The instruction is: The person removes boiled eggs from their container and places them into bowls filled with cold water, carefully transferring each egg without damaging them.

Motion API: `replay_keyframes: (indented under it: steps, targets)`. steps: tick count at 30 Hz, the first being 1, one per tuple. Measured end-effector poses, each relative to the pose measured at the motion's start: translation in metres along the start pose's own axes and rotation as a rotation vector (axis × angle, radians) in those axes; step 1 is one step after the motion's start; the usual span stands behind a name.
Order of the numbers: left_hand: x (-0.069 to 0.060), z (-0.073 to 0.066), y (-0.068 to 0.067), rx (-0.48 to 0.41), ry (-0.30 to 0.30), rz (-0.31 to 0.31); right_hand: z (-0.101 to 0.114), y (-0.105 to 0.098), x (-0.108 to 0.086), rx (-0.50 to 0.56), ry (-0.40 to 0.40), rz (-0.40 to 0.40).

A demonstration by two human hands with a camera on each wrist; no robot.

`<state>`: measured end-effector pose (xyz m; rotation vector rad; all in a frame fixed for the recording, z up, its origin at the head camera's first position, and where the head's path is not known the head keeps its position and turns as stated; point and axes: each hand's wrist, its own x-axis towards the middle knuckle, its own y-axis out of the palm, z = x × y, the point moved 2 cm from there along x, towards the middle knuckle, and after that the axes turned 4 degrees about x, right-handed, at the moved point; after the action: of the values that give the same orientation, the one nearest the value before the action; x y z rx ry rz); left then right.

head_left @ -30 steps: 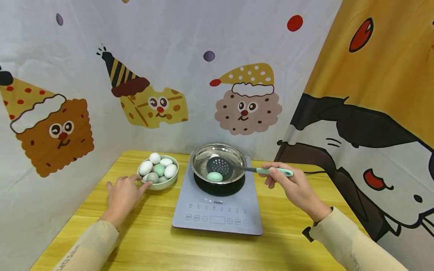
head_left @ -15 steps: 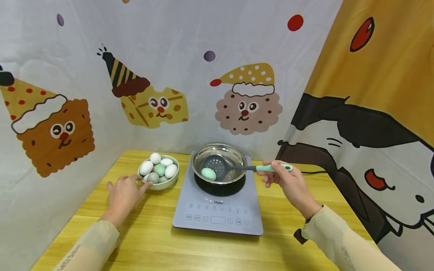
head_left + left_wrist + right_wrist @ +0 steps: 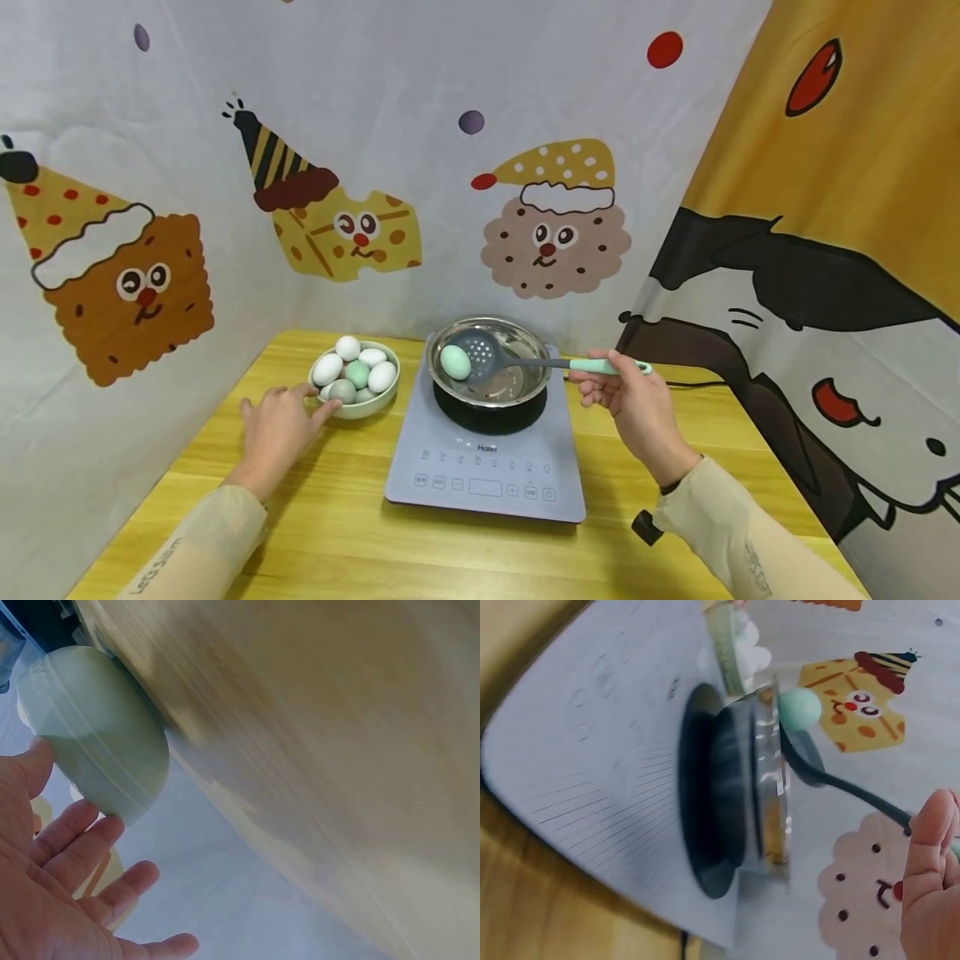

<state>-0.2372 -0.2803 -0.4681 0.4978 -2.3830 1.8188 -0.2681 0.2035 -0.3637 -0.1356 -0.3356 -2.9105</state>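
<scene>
My right hand point(image 3: 637, 408) holds the mint-green handle of a dark grey skimmer point(image 3: 486, 360). On the skimmer's perforated head lies a pale green egg point(image 3: 455, 362), at the left rim of a shiny steel pan point(image 3: 525, 333). From the side, in the right wrist view, the egg point(image 3: 800, 709) sits above the pan's rim. My left hand point(image 3: 281, 429) rests against a light green bowl point(image 3: 367, 408) heaped with white, grey and green eggs point(image 3: 357, 374). The left wrist view has thumb and two fingertips touching the bowl point(image 3: 97, 727), the other fingers spread.
Under the pan is a flat induction cooker point(image 3: 486, 467) marked Haier, with a black cable point(image 3: 697, 383) behind it to the right. Everything stands on a wooden table point(image 3: 330, 533) against a cartoon-printed cloth backdrop point(image 3: 442, 275).
The green egg has come up on the skimmer from low in the pan and moved left to the rim. My right hand has shifted slightly; the left stays at the bowl.
</scene>
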Motion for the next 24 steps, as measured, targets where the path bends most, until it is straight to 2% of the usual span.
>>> replay_keyframes:
  steps: [4, 9, 17, 24]
  targets:
    - [0.001, 0.000, -0.001, -0.005, 0.000, -0.011, 0.009, 0.015, 0.010, -0.007, -0.001, -0.021]
    - [0.001, -0.001, -0.003, 0.006, 0.000, 0.000, 0.012, 0.042, 0.026, -0.015, 0.022, -0.033]
    - [0.001, -0.002, -0.001, 0.011, -0.006, 0.013, -0.004, 0.092, 0.052, -0.026, 0.028, -0.046]
    - [0.002, -0.001, -0.001, 0.000, -0.018, -0.006, -0.017, 0.134, 0.071, -0.087, -0.038, -0.018]
